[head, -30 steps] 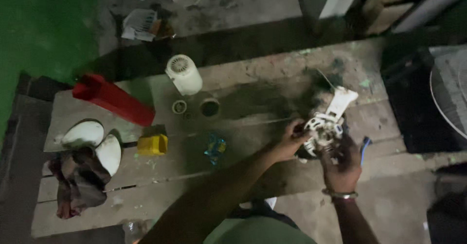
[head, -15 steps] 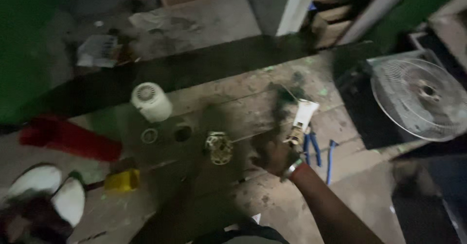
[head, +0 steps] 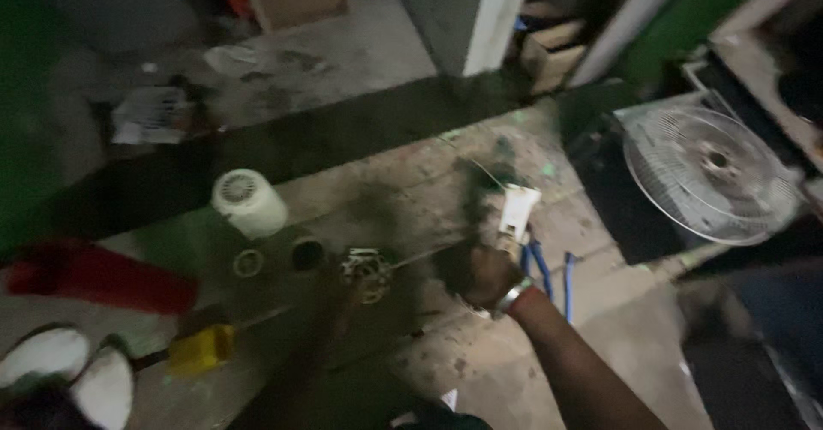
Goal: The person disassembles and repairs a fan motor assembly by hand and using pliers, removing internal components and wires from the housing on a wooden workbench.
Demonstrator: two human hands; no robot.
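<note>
Your right hand grips the white plastic part near the counter's right edge; left hand blurred, grip unclear. Part looks light, brittle; hold its body.

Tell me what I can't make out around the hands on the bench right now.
Head view, the only one:
- Left hand: dark and motion-blurred; its grip on the round metal part cannot be told.
- Right hand: fingers merge with shadow; contact with the white plastic piece unclear.
- White bowls: cut off by the bottom-left edge.
- Fan guard: blurred.
</note>
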